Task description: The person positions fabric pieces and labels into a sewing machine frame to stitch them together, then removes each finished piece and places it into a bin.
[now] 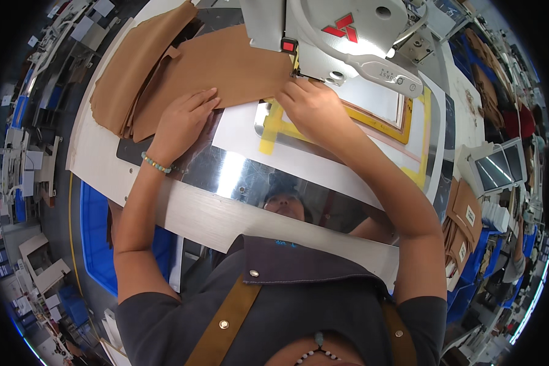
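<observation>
My left hand lies on the near-left part of a brown leather piece, fingers extended and slightly bent. My right hand has its fingers bent together on that piece's right end, beside the metal working head of a white machine; its thumb is mostly hidden. A stack of brown pieces lies at the left. Beneath the right hand and forearm are a white sheet, a yellow-edged frame with tape, and a shiny metal plate.
A blue bin sits below the table's left side. A small screen, brown pieces with labels and more blue bins are on the right. A person is at the far right. Shelving lines the left.
</observation>
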Motion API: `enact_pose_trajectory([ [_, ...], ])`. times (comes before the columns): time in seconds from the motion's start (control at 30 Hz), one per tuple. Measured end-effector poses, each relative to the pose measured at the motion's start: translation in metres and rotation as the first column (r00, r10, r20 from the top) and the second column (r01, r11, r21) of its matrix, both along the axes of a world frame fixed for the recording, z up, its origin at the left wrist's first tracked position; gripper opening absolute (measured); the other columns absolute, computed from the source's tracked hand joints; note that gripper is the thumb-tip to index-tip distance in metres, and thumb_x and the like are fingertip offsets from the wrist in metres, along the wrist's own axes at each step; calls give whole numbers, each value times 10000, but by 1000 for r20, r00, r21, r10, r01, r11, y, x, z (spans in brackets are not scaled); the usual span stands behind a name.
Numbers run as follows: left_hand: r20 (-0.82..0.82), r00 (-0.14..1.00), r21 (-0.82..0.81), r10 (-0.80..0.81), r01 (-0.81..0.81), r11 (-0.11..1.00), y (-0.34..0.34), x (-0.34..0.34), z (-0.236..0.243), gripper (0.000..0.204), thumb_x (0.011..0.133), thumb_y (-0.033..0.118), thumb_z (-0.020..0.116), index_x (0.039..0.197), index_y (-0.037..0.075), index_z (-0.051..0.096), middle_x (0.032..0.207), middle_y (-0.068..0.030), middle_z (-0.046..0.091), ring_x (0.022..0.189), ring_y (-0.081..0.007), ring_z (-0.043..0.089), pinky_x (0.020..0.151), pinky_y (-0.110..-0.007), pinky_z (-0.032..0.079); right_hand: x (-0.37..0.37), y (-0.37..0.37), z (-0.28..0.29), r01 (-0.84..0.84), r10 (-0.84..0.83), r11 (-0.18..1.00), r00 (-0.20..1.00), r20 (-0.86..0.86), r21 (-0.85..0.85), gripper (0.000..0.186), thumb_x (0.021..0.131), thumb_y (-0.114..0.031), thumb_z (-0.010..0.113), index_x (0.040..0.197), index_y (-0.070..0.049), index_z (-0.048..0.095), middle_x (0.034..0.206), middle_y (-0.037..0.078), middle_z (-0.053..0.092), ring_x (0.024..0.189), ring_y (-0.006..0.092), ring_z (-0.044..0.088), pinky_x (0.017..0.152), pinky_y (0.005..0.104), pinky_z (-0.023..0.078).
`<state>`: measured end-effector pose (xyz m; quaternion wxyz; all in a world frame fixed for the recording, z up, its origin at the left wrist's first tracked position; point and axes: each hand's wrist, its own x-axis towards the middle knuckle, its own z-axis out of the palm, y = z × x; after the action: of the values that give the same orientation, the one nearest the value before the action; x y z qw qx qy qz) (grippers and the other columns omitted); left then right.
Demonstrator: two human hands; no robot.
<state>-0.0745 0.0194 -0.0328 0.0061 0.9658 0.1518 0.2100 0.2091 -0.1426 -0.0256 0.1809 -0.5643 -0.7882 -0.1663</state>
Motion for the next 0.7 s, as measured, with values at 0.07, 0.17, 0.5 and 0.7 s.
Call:
enact_pose_trajectory([
  [0.07,-8,1000,17,15,-15,1000,-3,-13,2,275,938,48,716,1207,34,772,1324,-78,752,1173,-298,708,991,-407,580,-3,11,-7,26,-30,999,996,79,48,220,820,-100,706,1035,-54,704,967,35,661,893,203,678,747,343,580],
  [0.17,56,996,49,73,-76,996,-4,-50,1,244,903,13,720,1142,3,766,1245,-102,766,1065,-298,729,913,-390,603,-6,13,-10,80,-104,989,973,207,124,153,796,-115,715,945,-93,683,928,9,643,877,174,677,679,316,557],
  [0.5,-25,963,181,270,-261,948,21,-97,-8,224,952,-1,683,1163,-22,754,1243,-119,748,1112,-304,725,961,-382,599,7,-37,-9,33,-55,990,986,157,140,74,768,-122,718,795,-101,652,843,30,590,879,194,620,708,323,525],
  [0.7,-51,997,168,62,-52,984,28,-30,-5,303,862,1,685,1160,-6,739,1173,-105,728,1071,-300,708,907,-383,599,49,-97,7,115,-113,993,980,163,2,81,801,-93,694,874,-76,665,927,49,597,930,213,637,778,329,530],
])
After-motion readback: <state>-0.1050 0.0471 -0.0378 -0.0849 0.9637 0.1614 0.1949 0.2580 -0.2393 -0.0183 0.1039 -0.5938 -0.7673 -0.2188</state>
